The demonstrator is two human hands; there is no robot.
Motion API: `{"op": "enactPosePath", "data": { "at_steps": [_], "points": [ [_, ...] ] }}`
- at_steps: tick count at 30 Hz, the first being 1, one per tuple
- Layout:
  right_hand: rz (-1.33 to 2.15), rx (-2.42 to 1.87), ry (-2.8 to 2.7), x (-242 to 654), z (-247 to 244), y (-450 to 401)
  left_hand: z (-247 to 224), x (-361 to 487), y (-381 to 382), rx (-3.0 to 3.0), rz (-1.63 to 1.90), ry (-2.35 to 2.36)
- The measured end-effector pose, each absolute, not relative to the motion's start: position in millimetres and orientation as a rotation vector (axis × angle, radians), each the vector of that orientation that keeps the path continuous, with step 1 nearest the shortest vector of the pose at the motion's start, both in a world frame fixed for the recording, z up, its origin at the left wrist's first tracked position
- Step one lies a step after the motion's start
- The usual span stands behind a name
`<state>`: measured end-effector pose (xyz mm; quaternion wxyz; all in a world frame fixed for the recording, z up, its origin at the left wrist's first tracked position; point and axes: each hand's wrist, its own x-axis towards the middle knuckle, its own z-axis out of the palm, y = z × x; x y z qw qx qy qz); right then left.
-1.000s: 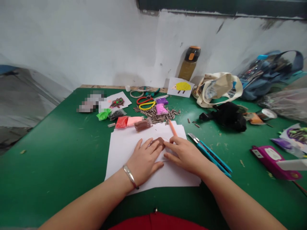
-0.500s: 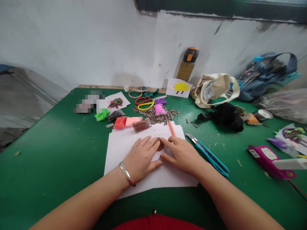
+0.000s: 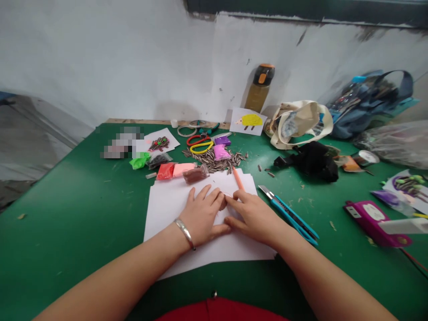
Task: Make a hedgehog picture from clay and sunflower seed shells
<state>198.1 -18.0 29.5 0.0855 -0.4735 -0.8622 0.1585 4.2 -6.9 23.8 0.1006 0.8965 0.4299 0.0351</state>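
Green table (image 3: pixel 83 214) carries white paper (image 3: pixel 160 214); there the left hand (image 3: pixel 203 218) and right hand (image 3: pixel 252 217) rest palm-down, each grip spread, touching brown clay (image 3: pixel 223 204) between them. Probably light, soft, easily dented, it's best held by its edges.

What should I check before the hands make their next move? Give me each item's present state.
1. White paper beneath the left hand and right hand: ok.
2. Brown clay lying on the paper: ok.
3. Clay's whole outline visible: not ok, the left hand covers part.
4. Utility knife apart from both hands: ok, it lies right of the paper.
5. Orange pen free of the right hand: cannot tell, its near end is hidden.
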Motion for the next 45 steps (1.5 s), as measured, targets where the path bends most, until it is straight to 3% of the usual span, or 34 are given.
{"op": "enactPosePath", "data": {
  "at_steps": [31, 39, 45],
  "points": [
    [0.604, -1.377, -2.524, 203, 30, -16, 19, -1, -4, 2.623, 0.155, 1.316],
    [0.349, -1.541, -2.606, 186, 25, -15, 16, -3, -3, 2.610, 0.125, 1.339],
    [0.357, -1.568, -2.602, 186, 25, -15, 18, -4, -4, 2.588, 0.086, 1.345]
  ]
}}
